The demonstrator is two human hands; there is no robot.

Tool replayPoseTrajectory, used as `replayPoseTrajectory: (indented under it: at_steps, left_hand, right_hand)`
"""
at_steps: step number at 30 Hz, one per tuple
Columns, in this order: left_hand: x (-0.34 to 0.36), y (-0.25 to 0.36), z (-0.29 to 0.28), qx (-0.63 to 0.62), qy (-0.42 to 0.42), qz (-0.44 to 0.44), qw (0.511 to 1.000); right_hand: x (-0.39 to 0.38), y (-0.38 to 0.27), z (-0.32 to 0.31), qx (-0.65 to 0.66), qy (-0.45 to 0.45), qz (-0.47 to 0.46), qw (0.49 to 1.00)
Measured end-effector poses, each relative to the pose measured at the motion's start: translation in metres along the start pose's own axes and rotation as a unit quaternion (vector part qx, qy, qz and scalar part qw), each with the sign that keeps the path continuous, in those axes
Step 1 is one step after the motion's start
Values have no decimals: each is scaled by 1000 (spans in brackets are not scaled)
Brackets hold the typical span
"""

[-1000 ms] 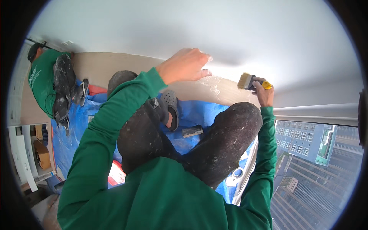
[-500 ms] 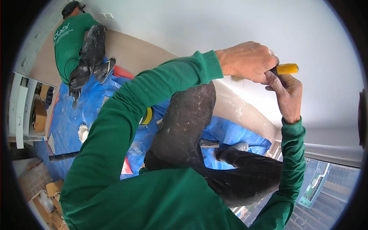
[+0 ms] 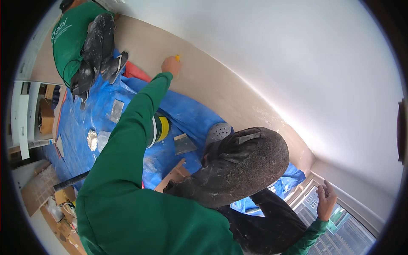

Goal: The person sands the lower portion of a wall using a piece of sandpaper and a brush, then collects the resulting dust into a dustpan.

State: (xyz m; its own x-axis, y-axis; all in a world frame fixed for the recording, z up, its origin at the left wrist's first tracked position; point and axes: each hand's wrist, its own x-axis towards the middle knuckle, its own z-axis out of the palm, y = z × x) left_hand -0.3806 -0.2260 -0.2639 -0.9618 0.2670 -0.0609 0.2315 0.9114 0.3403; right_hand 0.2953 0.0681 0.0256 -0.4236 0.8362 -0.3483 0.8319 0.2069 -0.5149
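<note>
My left hand is stretched out, closed on the paintbrush, whose yellow handle pokes above it; the bristles are mostly hidden, over the beige surface along the foot of the white wall. My right hand is raised near the window, empty, fingers loosely apart. Below my left arm a dark bucket with a yellow band stands on the blue tarp. A flat metal scraper and a wooden piece lie near my bent knee.
A co-worker in green crouches at upper left. A white cabinet with cardboard boxes is on the left, more boxes and clutter below it. A dark bar and a pile of white material lie on the tarp.
The brush went from my right hand to my left, which has moved leftward and away along the wall. My right hand has let go and dropped lower. My view has turned.
</note>
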Motion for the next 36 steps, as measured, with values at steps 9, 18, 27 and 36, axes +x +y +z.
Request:
replayPoseTrajectory:
  at_steps: [9,18,27,36]
  left_hand:
    - [-186,171,145,28,-161,323,932]
    - [-77,88,46,50,-57,200,977]
    - [-115,39,110,136,-108,49,984]
    - [-120,136,74,-131,-67,142,979]
  right_hand:
    - [19,-54,8,-118,64,-43,990]
    - [12,-83,7,-96,52,-76,991]
    - [27,-42,10,-121,27,-21,992]
    - [22,-41,10,-111,10,-30,993]
